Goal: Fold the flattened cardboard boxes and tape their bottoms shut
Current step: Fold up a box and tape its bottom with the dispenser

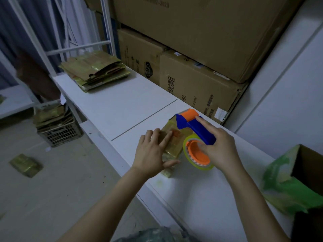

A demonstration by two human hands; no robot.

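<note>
1. Left hand point(152, 151): fingers spread and straight, pressing flat on the small folded brown cardboard box with glossy yellowish tape point(176, 144). The thumb lies along the near edge.
2. Right hand point(220, 145): wrapped round the blue-and-orange plastic tape dispenser point(183, 121), with 1 index finger laid straight along its blue top.
3. The box sits on the white table point(122, 105), near the front edge. The dispenser's orange roller is at the box's far end, and the clear tape roll on its orange hub point(197, 152) is just beside the box's right side.
4. Step, as I judge it: taping the bottom seam.
5. To do it well: hold the flaps closed with the flat palm. Run the roller along the seam in 1 straight pass with firm downward pressure. Carry the tape over both ends, then tilt to cut. Fingers stay clear of the blade.
6. Risk: the box sliding on the smooth table, or wrinkled tape.
7. A stack of flattened brown boxes point(94, 70) waits at the table's far end, well apart.
</note>
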